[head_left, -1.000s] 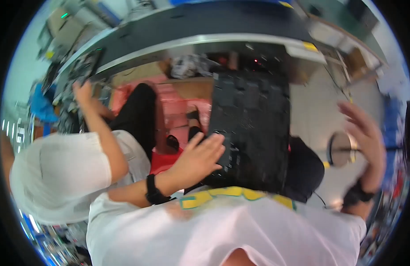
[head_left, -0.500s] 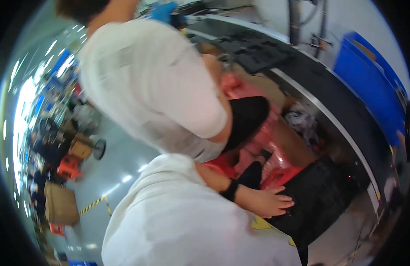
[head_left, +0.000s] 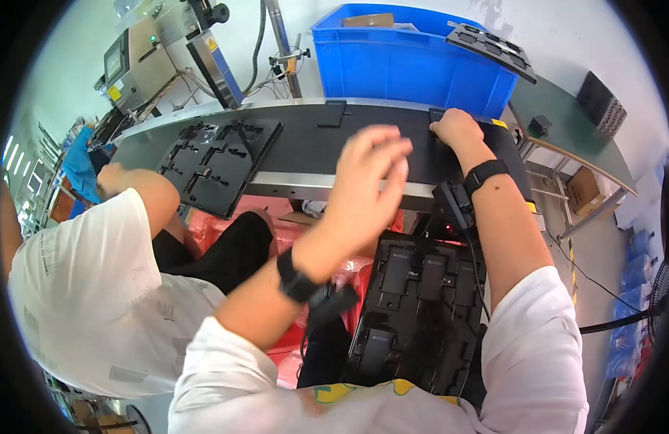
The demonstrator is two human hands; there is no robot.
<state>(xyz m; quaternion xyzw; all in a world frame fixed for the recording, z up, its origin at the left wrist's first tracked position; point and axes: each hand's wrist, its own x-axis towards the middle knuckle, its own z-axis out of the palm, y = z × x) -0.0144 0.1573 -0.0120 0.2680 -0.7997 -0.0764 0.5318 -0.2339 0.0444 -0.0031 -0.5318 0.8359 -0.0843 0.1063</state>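
Note:
My left hand (head_left: 367,188) is raised in front of the belt, fingers apart, with nothing in it. Across the belt, my right hand (head_left: 459,132) is closed, its fingertips at a small black flat piece (head_left: 436,114) near the far edge. A similar black flat piece (head_left: 333,114) lies further left on the dark conveyor belt (head_left: 298,148). Close to my body, a black moulded tray (head_left: 403,307) holds several black rectangular pieces in its recesses. Both my wrists wear black bands with small devices attached.
A co-worker in a white shirt (head_left: 95,289) sits at my left, beside another black tray (head_left: 218,163) on the belt. Behind the belt stand a blue bin (head_left: 407,65) and a machine on a post (head_left: 215,61). A green table (head_left: 566,123) is at the right.
The view has swung from the left back to the belt. My right hand now reaches over the belt, and my left hand is raised. The tray near me now shows its filled recesses.

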